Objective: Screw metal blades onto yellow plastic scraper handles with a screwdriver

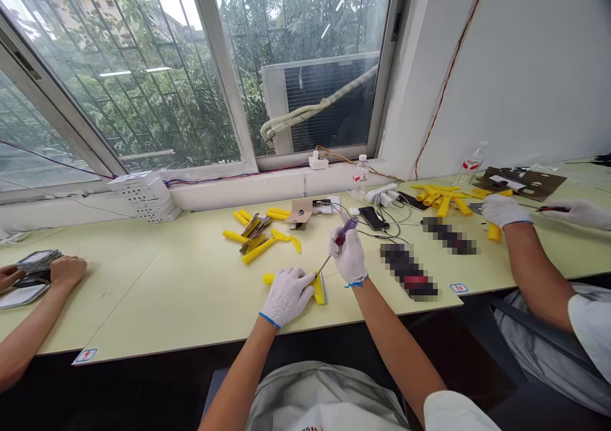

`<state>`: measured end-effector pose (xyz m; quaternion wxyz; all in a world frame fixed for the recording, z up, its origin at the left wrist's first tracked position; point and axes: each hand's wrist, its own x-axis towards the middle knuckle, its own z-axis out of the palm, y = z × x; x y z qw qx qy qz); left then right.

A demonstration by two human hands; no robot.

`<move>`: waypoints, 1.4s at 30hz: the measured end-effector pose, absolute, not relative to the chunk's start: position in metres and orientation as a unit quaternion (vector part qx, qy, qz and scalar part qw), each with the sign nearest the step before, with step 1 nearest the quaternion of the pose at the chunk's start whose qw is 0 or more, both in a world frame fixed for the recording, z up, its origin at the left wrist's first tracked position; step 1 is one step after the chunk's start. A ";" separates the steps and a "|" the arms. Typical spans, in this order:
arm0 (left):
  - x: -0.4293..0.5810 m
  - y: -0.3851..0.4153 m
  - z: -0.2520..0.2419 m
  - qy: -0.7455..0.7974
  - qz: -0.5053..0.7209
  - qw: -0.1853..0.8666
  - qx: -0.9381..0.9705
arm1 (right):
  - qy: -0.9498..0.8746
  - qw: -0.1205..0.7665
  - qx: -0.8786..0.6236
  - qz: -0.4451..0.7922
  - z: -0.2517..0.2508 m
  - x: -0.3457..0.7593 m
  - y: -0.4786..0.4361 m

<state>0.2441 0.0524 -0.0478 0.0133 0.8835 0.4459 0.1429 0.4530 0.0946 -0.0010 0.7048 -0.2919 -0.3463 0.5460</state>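
Note:
Both my hands wear white knitted gloves with blue cuffs. My left hand (287,296) presses a yellow scraper (319,289) down on the pale table, its fingers over the handle. The scraper's head, with a metal strip along its edge, points right. In my right hand (350,256) is a screwdriver (347,226) with a clear purple and red handle, held at a slant. Its shaft runs down to the left and the tip meets the scraper's head beside my left fingertips. Whether a screw sits under the tip is too small to tell.
Beyond my hands lie several yellow scraper parts (258,250) with brown cardboard pieces (300,212). A phone (374,218), cables and a bottle (361,172) stand near the window. Gloved co-worker's hands (506,211) work at right by yellow handles (442,197); another person's bare hands (68,270) are at left.

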 end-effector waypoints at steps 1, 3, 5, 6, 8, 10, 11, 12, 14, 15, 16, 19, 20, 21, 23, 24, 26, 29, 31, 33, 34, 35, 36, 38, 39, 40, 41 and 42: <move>0.244 0.052 -0.047 0.445 0.143 0.012 0.884 | -0.350 0.701 -0.289 0.550 0.000 0.452 0.095; 0.245 0.052 -0.046 0.442 0.143 0.012 0.885 | -0.356 0.694 -0.284 0.557 0.003 0.448 0.097; 0.245 0.051 -0.046 0.442 0.144 0.011 0.885 | -0.362 0.686 -0.279 0.566 0.006 0.444 0.101; 0.245 0.051 -0.045 0.443 0.145 0.011 0.885 | -0.365 0.682 -0.277 0.570 0.007 0.442 0.103; 0.244 0.051 -0.045 0.444 0.147 0.013 0.884 | -0.371 0.673 -0.272 0.579 0.009 0.438 0.106; 0.244 0.051 -0.045 0.444 0.150 0.016 0.883 | -0.375 0.667 -0.268 0.586 0.010 0.435 0.109; 0.244 0.051 -0.045 0.444 0.150 0.017 0.883 | -0.377 0.664 -0.266 0.588 0.010 0.435 0.110; 0.244 0.051 -0.045 0.444 0.150 0.017 0.883 | -0.378 0.663 -0.264 0.590 0.010 0.434 0.111; 0.244 0.051 -0.045 0.444 0.150 0.013 0.883 | -0.379 0.660 -0.261 0.594 0.010 0.434 0.113; 0.244 0.051 -0.046 0.443 0.149 0.011 0.884 | -0.380 0.658 -0.260 0.596 0.010 0.435 0.115; 0.244 0.051 -0.046 0.443 0.148 0.009 0.884 | -0.380 0.657 -0.259 0.598 0.010 0.436 0.116; 0.243 0.052 -0.048 0.442 0.148 0.009 0.885 | -0.377 0.655 -0.259 0.602 0.010 0.439 0.119; 0.243 0.053 -0.048 0.442 0.148 0.010 0.884 | -0.376 0.654 -0.259 0.603 0.010 0.440 0.120; 0.243 0.053 -0.048 0.443 0.149 0.012 0.884 | -0.376 0.653 -0.259 0.604 0.010 0.441 0.120; 0.244 0.053 -0.049 0.444 0.149 0.015 0.883 | -0.376 0.651 -0.259 0.606 0.011 0.443 0.120; 0.244 0.053 -0.049 0.445 0.149 0.015 0.883 | -0.376 0.651 -0.259 0.607 0.012 0.443 0.119; 0.244 0.053 -0.049 0.445 0.149 0.015 0.883 | -0.378 0.650 -0.256 0.608 0.014 0.442 0.117; 0.245 0.051 -0.048 0.446 0.152 0.009 0.882 | -0.381 0.649 -0.250 0.609 0.017 0.439 0.113; 0.245 0.051 -0.048 0.448 0.153 0.004 0.881 | -0.383 0.648 -0.245 0.611 0.019 0.436 0.110; 0.245 0.051 -0.048 0.451 0.152 0.000 0.879 | -0.383 0.648 -0.243 0.612 0.019 0.433 0.107; 0.245 0.051 -0.048 0.453 0.151 -0.001 0.879 | -0.383 0.648 -0.242 0.613 0.019 0.432 0.105; 0.245 0.051 -0.048 0.455 0.150 -0.001 0.878 | -0.382 0.647 -0.242 0.613 0.018 0.430 0.103; 0.246 0.051 -0.048 0.455 0.149 -0.002 0.878 | -0.382 0.647 -0.243 0.614 0.017 0.429 0.102; 0.246 0.051 -0.048 0.454 0.150 -0.003 0.878 | -0.382 0.645 -0.245 0.615 0.015 0.428 0.101; 0.246 0.051 -0.048 0.454 0.151 -0.004 0.878 | -0.384 0.644 -0.247 0.614 0.013 0.427 0.100; 0.246 0.051 -0.048 0.454 0.151 -0.005 0.878 | -0.386 0.642 -0.249 0.614 0.012 0.427 0.100; 0.246 0.051 -0.049 0.454 0.150 -0.006 0.878 | -0.389 0.641 -0.251 0.612 0.010 0.428 0.100; 0.245 0.051 -0.049 0.455 0.148 -0.007 0.878 | -0.392 0.640 -0.254 0.610 0.007 0.428 0.101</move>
